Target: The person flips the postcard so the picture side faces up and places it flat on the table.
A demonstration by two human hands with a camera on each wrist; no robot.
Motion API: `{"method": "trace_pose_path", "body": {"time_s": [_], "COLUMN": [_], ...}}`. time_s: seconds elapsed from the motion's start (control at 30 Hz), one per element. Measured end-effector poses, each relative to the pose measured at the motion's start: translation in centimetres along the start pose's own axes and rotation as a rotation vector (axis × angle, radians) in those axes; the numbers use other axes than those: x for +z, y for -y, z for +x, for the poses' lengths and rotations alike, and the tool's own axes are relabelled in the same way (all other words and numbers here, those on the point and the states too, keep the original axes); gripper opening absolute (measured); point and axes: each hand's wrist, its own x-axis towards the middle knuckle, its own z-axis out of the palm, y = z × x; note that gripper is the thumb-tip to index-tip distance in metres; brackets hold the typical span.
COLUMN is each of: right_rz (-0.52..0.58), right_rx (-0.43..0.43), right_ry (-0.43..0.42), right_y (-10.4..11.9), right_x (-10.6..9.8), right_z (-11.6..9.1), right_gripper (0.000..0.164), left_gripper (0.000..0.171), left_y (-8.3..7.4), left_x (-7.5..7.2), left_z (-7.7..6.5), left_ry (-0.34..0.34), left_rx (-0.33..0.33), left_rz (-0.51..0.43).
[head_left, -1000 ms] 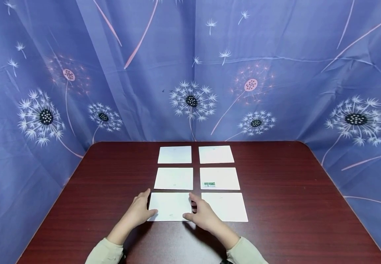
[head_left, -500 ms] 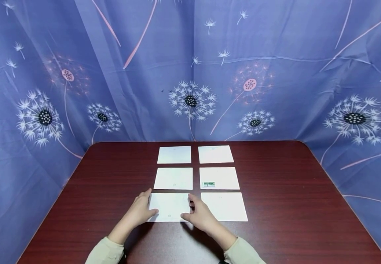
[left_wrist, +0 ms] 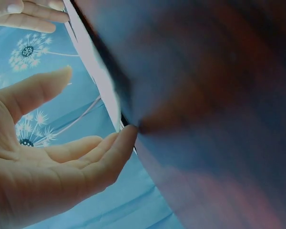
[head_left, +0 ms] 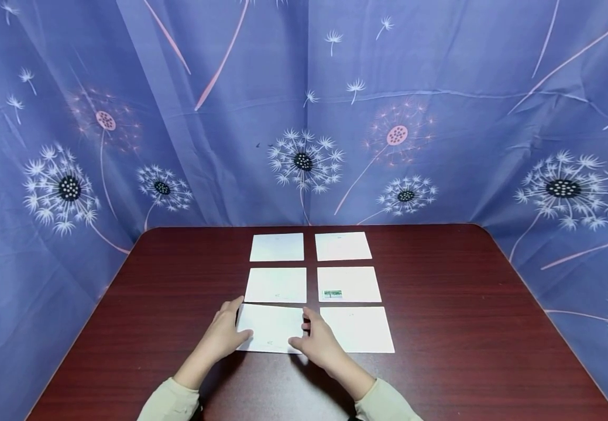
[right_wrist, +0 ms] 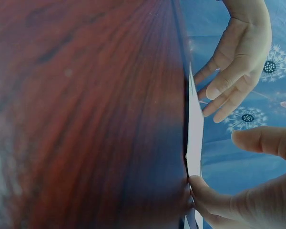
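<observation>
A white card [head_left: 269, 324] with a tiny mark near its front edge lies at the front left of several white cards. My left hand [head_left: 223, 334] is at its left edge and my right hand [head_left: 320, 344] at its right edge. In the left wrist view the left fingers [left_wrist: 107, 164] reach the card's edge, the thumb standing well apart from them. The right wrist view has the right fingers [right_wrist: 212, 196] touching the edge of the card [right_wrist: 194, 129], thumb spread away. The card sits slightly tilted, its left side a little raised.
Beside it lies another white card [head_left: 357, 330]. Behind are a plain card [head_left: 276, 285], one with a small green picture [head_left: 332, 294], and two far cards [head_left: 277, 247]. The dark red table [head_left: 456, 316] ends at a blue dandelion curtain [head_left: 251, 175].
The card between my hands has shifted slightly left, and its far left corner has risen. My right hand moved a little left with it. The other cards stay put.
</observation>
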Motion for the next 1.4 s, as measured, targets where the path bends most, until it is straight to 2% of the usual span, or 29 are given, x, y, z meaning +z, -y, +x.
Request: {"method": "trace_pose_path", "body": {"time_s": [0.13, 0.3, 0.67, 0.8, 0.97, 1.2, 1.4], "right_rz": [0.008, 0.005, -0.011, -0.041, -0.063, 0.003, 0.088], "right_rx": [0.001, 0.002, 0.023, 0.018, -0.014, -0.052, -0.088], "right_ry": [-0.010, -0.012, -0.040, -0.056, -0.082, -0.129, -0.187], "right_y": [0.0, 0.2, 0.2, 0.0, -0.3, -0.5, -0.6], "right_x": [0.0, -0.1, 0.2, 0.2, 0.1, -0.1, -0.5], "right_z": [0.0, 0.0, 0.0, 0.2, 0.4, 0.6, 0.9], "right_gripper": [0.075, 0.074, 0.073, 0.071, 0.060, 0.048, 0.044], "left_gripper": [0.071, 0.067, 0.036, 0.030, 0.025, 0.018, 0.012], "left_y": [0.0, 0.1, 0.3, 0.4, 0.4, 0.6, 0.9], "left_x": [0.0, -0.1, -0.9, -1.1, -1.4, -1.7, -1.8], "left_z": [0.0, 0.2, 0.2, 0.3, 0.4, 0.2, 0.2], "left_ry": [-0.036, -0.069, -0.129, -0.136, -0.122, -0.129, -0.131], "left_rx": [0.019, 0.004, -0.040, -0.052, -0.080, -0.117, -0.131], "left_rz": [-0.031, -0.038, -0.083, -0.158, -0.256, -0.281, -0.317]}}
